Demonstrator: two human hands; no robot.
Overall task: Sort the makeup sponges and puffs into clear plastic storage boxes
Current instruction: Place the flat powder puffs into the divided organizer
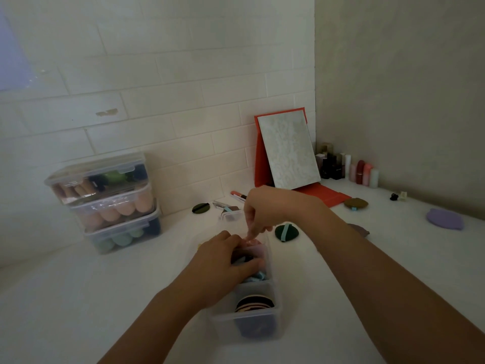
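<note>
A long clear divided box point(274, 315) lies on the white counter in front of me. Its near compartment holds upright round puffs point(254, 303) in pink, cream and dark tones. My left hand point(223, 261) reaches into the middle compartment, its fingers curled round dark and blue puffs there. My right hand point(262, 211) hovers over the far compartment with fingertips pressing down on a pink puff point(252, 241). Loose puffs lie around: a dark green one with a blue strap point(286, 232), a dark one point(200, 208), a brown one point(356, 203) and a lilac one point(444, 219).
Three stacked lidded clear boxes point(110, 203) full of sponges stand at the left by the tiled wall. A folding mirror on a red stand point(288, 151) leans at the back. Lipsticks and small bottles point(349, 168) line the right corner. Pens point(237, 195) lie behind the box.
</note>
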